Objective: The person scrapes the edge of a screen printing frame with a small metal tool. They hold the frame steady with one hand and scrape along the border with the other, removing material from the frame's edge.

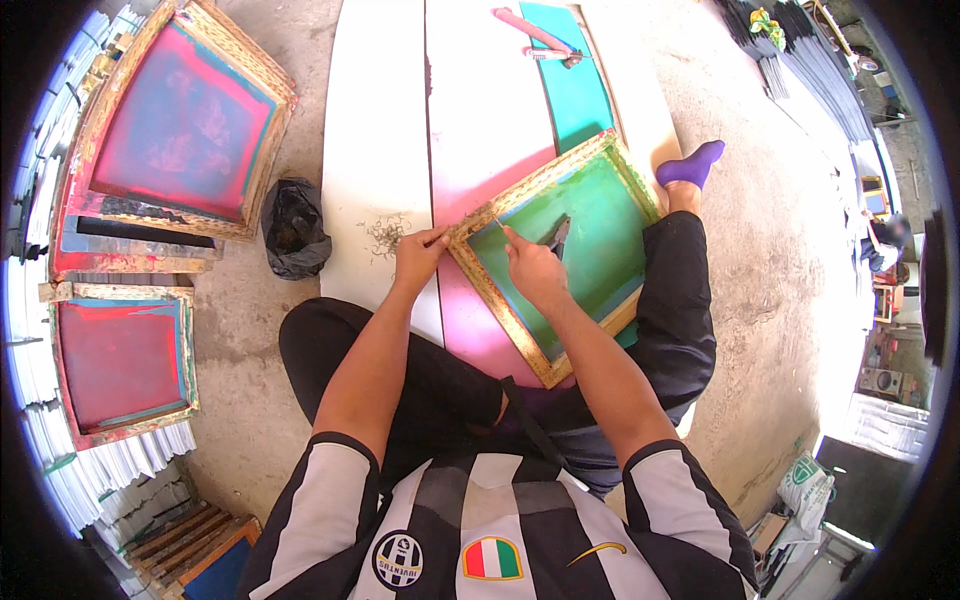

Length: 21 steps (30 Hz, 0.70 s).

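Note:
Across my lap and the board lies a wooden frame [497, 297] stretched with green-stained mesh [600, 215]. My left hand [418, 258] pinches at its left corner, fingertips closed at the wood; whether something small sits between them is hidden. My right hand [537, 268] is over the mesh, closed around a dark-handled tool that looks like pliers [561, 237]. A thin tip shows by its fingers near the frame's upper left bar. Left of my left hand, a small heap of bent staple-like wire bits [384, 236] rests on the white board [375, 120].
A crumpled black plastic bag [296, 228] stands on the floor at left. Beyond it lean stained mesh frames [188, 120] and a smaller red one [125, 360]. Tools with red and blue handles [545, 40] lie on a teal strip [580, 105]. My purple-socked foot [690, 165] is beside the frame.

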Tool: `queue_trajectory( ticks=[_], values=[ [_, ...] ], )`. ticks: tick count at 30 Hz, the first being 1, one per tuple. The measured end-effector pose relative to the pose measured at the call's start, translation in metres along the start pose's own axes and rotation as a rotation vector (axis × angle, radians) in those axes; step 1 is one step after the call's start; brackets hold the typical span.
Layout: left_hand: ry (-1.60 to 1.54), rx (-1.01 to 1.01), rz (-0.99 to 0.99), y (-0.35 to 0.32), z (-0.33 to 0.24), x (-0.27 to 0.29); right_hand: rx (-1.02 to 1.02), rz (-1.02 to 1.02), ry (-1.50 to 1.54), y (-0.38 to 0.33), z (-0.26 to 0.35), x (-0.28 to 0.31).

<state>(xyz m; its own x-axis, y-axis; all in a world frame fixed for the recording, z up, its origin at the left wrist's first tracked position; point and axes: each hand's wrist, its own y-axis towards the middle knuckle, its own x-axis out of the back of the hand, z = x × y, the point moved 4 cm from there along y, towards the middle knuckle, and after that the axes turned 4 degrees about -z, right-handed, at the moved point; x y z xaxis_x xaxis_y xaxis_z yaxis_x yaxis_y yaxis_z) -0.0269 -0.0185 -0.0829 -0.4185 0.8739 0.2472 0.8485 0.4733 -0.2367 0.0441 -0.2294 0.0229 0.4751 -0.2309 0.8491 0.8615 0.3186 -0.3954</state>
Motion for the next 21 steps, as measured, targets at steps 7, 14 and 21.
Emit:
queue_trajectory(
  ticks=[7,14,21],
  values=[
    [0.015,-0.02,-0.002,-0.002,-0.005,-0.003,-0.322,0.112,0.82,0.007,-0.03,-0.033],
    [-0.078,0.067,0.026,-0.005,-0.007,-0.003,0.046,-0.26,0.503,0.001,-0.034,-0.058],
    [-0.026,0.011,0.003,-0.005,-0.013,-0.002,0.049,-0.109,0.111,-0.006,-0.017,-0.022]
  ],
)
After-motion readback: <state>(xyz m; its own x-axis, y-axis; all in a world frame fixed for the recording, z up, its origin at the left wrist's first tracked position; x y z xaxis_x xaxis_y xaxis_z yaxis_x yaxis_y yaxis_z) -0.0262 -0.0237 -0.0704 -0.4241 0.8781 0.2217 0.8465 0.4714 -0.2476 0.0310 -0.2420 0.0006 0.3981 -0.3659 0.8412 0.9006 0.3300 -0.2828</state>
